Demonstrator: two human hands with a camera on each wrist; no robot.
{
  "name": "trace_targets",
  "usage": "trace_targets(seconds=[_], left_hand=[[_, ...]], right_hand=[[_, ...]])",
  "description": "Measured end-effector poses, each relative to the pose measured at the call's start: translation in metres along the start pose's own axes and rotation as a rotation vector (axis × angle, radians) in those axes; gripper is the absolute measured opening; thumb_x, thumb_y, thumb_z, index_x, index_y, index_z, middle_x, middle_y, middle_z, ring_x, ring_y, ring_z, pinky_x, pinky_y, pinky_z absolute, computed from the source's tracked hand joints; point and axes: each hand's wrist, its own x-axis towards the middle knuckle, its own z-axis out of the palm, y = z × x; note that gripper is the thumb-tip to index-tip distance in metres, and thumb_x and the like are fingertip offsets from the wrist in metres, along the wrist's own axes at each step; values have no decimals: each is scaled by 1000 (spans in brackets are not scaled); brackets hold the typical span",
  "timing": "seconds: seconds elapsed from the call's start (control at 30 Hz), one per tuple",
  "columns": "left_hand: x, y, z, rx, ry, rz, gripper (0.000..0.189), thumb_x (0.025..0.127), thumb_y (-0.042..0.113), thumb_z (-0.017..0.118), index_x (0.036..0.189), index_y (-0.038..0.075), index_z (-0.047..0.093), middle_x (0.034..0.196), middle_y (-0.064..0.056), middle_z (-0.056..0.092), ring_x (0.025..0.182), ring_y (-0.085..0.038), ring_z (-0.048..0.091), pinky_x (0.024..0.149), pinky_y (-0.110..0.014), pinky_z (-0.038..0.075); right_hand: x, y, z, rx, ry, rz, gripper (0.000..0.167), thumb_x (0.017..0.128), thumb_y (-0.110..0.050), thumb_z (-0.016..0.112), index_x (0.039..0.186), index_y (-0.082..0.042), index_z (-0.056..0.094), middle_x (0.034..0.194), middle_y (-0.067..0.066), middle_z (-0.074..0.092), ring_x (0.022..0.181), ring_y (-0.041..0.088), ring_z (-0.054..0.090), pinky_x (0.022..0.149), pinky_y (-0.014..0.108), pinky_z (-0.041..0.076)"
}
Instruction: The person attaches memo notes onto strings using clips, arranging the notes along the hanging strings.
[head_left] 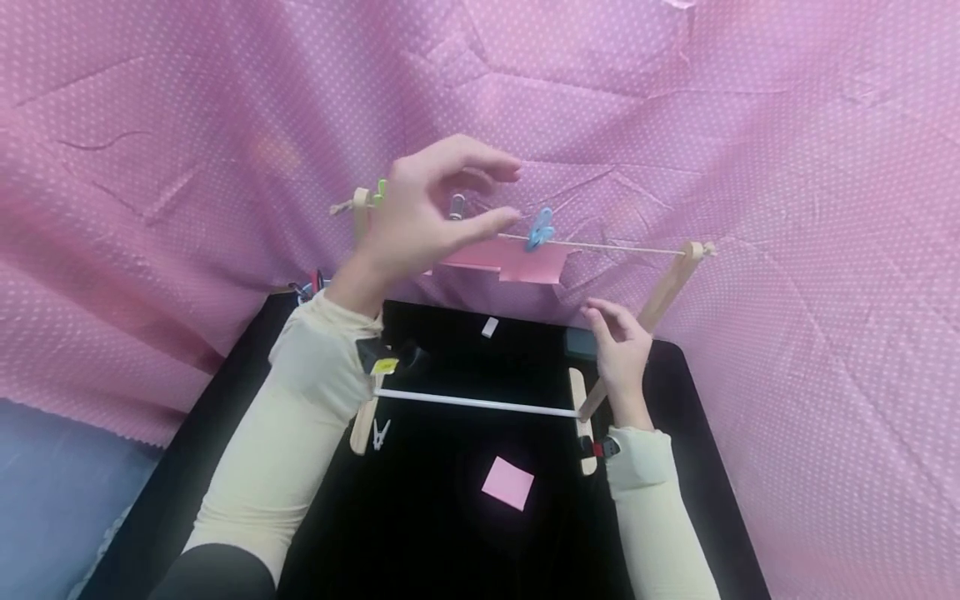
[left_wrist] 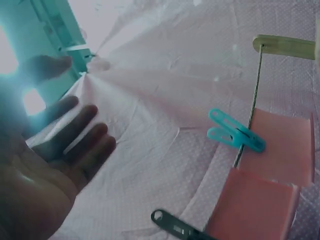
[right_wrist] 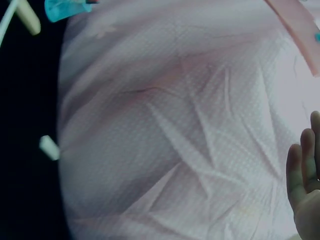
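Observation:
My left hand point(head_left: 435, 204) is raised in front of the string point(head_left: 622, 247), its thumb and fingers spread apart with nothing between them. From the string hang overlapping pink paper pieces point(head_left: 536, 264). A blue clothespin point(head_left: 539, 229) clips the right one; it also shows in the left wrist view as a teal clothespin point(left_wrist: 237, 134). Partly behind my left hand are a grey clip point(head_left: 457, 206) and a green clip point(head_left: 379, 193). Beside the right wooden post point(head_left: 671, 287), my right hand point(head_left: 621, 350) hovers with bent fingers and holds nothing visible.
On the black table lie a pink paper square point(head_left: 508, 483), a white clothespin point(head_left: 381, 434), a small white block point(head_left: 490, 327) and a dark box point(head_left: 580, 342). A white rod point(head_left: 480, 403) joins the stand's wooden feet. Pink dotted cloth point(head_left: 810, 208) hangs around the back and sides.

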Motion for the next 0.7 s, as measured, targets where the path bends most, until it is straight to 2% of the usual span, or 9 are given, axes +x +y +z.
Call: trace_targets(seconds=[0.07, 0.1, 0.17, 0.3, 0.47, 0.6, 0.7], left_hand=[[-13, -3, -7, -70, 5, 125, 38, 74, -11, 81, 109, -15, 66, 105, -26, 70, 94, -17, 68, 84, -29, 57], [-20, -4, -10, -102, 8, 162, 38, 75, -8, 82, 109, -16, 65, 104, -26, 70, 95, -17, 68, 83, -30, 57], [-35, -7, -17, -152, 16, 192, 41, 79, 2, 84, 109, -19, 64, 106, -24, 70, 97, -19, 67, 87, -32, 57], [-68, -18, -27, -209, 46, 187, 58, 82, 26, 84, 110, -20, 63, 114, -13, 71, 102, -25, 65, 90, -34, 54], [-108, -42, -32, -244, 58, 184, 56, 83, 22, 84, 111, -21, 62, 117, -18, 70, 104, -25, 65, 92, -33, 53], [-144, -70, -32, -249, 47, 102, 51, 85, 19, 82, 112, -20, 62, 117, -19, 69, 101, -22, 64, 89, -32, 53], [-176, -95, -31, -244, 49, 20, 44, 85, 10, 81, 112, -19, 63, 115, -22, 69, 102, -20, 65, 89, -30, 54]], right_hand=[[-11, 5, -3, 6, 1, 26, 21, 94, 1, 67, 106, 18, 66, 90, -11, 76, 88, 4, 73, 86, 19, 56], [-18, 7, -5, 3, 4, 46, 23, 94, 1, 66, 107, 20, 65, 89, -11, 76, 86, 3, 72, 84, 19, 56], [-31, 13, -5, 1, 11, 80, 24, 94, 1, 66, 107, 21, 63, 88, -11, 76, 82, 3, 72, 81, 18, 56], [-59, 27, -2, 13, 14, 118, 23, 94, 3, 65, 106, 22, 62, 87, -11, 76, 78, 3, 70, 74, 18, 57], [-93, 51, 0, -5, 3, 157, 20, 94, 4, 65, 105, 21, 64, 88, -10, 76, 82, 5, 73, 77, 18, 57], [-120, 67, 1, -89, 18, 246, 19, 93, 0, 69, 105, 14, 68, 92, 3, 77, 86, 3, 72, 82, 16, 56], [-139, 79, 1, -108, 41, 314, 19, 91, 3, 70, 106, 13, 69, 98, 15, 75, 88, 3, 71, 81, 16, 55]])
